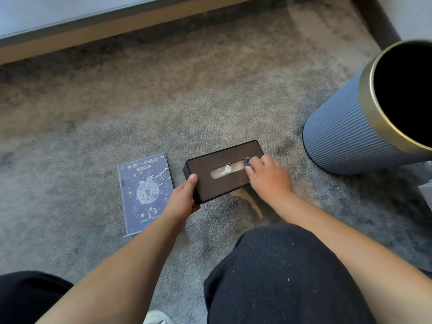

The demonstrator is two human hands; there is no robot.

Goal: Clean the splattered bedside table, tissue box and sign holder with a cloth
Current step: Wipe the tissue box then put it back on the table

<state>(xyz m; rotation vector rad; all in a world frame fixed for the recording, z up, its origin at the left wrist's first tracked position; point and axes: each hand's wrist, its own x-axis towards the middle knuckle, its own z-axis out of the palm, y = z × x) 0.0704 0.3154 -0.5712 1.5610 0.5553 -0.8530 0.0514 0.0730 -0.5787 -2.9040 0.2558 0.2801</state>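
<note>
I am crouching over a grey carpet (163, 101), my knees in dark trousers (280, 272) filling the bottom of the view, and I am working on a dark tissue box (224, 170) that is lying flat on the floor in front of me. My left hand (184, 199) is gripping the box's near left end, thumb lying on the top edge and fingers curling round underneath the corner. My right hand (268, 177) is resting on the right end of the box's top, its fingers bunching over a small dark blue cloth (247, 161), of which only a scrap is showing past my fingertips; the hand is blurring slightly, so I cannot tell exactly how the fingers are lying on it. The box is holding tissues: through the long oval slot in its brown top a pale tissue (225, 170) is showing, with a small white tuft sticking up near the middle of the opening. Just beside the box, to its left and not touching it, a clear sign holder (145, 190) is lying flat on the carpet, its bluish printed card carrying white splatter marks across the middle and upper right. To the right, well apart from the box, a ribbed blue-grey bin (339, 129) with a gold rim is standing on the carpet, its inside looking black so that I cannot tell what it is holding. A pale wooden ledge (117, 29) is running along the top of the scene.
</note>
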